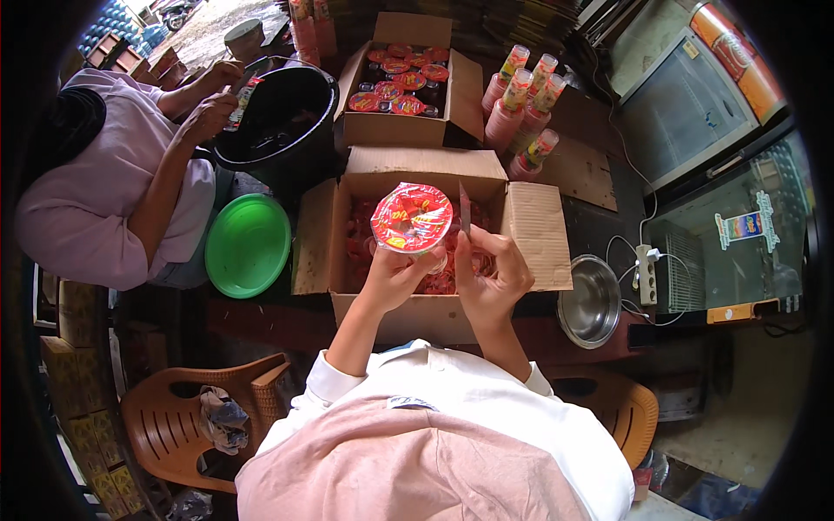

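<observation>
My left hand [398,276] is wrapped round a plastic cup with a shiny red printed film lid [412,217], its top facing me. Just beside the cup, my right hand [492,276] pinches a thin, flat blade [465,208] between thumb and fingers; the blade points up, apart from the lid. Below both hands stands an opened cardboard box [426,161] with red-lidded cups inside, partly hidden by my hands and the cup.
Behind it, another cardboard box [393,132] holds red-lidded cups. Stacked cups [504,122] stand right of it, a steel bowl [591,300] nearer. Leftward are a green basin [248,246], a black bucket [323,122] and a co-worker [113,191] holding a cup [241,106].
</observation>
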The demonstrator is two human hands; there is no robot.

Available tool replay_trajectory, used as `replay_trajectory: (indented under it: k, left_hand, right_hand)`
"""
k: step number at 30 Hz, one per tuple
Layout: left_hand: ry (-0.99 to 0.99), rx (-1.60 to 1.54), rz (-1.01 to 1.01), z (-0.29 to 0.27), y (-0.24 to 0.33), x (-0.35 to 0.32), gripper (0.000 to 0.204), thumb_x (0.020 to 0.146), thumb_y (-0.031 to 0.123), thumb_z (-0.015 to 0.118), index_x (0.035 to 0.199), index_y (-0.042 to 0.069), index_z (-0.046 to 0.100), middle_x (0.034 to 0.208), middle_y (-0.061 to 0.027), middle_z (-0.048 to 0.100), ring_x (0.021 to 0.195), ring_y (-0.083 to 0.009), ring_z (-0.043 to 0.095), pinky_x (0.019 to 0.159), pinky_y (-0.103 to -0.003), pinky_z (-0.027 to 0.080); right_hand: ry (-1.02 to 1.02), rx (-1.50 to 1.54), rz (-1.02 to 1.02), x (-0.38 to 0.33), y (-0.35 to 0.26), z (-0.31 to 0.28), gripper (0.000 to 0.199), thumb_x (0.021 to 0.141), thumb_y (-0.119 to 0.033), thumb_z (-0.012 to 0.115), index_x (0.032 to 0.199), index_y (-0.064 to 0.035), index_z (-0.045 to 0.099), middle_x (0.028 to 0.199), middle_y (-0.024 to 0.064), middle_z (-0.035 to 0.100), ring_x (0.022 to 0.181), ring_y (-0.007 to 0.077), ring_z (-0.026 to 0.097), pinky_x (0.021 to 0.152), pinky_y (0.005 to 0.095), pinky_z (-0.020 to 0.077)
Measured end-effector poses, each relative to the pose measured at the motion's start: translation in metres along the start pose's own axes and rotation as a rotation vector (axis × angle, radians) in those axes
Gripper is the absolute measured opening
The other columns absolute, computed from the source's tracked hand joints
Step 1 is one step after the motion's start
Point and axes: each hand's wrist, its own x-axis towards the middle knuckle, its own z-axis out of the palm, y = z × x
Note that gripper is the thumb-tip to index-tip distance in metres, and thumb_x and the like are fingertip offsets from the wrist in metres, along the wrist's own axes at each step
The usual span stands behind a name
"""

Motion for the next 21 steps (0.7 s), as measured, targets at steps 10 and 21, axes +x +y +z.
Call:
replay_trajectory:
  k: [10,21]
  left_hand:
    - [-0.092,-0.082,-0.048,-0.001,-0.002,-0.003,0.033,0.078,0.005,0.063,0.109,0.001,0.05,0.102,-0.0048,0.056,0.093,-0.0108,0.053,0.079,-0.025,0.045]
    - [-0.127,-0.307,-0.186,-0.006,0.002,-0.006,0.056,0.074,0.008,0.059,0.125,0.003,0.036,0.124,-0.0094,0.04,0.114,-0.021,0.042,0.096,-0.035,0.034]
  right_hand:
    - [-0.019,-0.016,-0.033,0.002,-0.007,-0.004,0.023,0.066,0.005,0.067,0.086,-0.0049,0.061,0.064,0.006,0.058,0.053,0.0134,0.056,0.046,0.0226,0.0422]
    - [0.017,-0.002,-0.048,0.004,-0.014,-0.006,0.017,0.066,0.001,0.069,0.081,-0.0042,0.063,0.066,0.006,0.059,0.053,0.0105,0.054,0.045,0.0203,0.039]
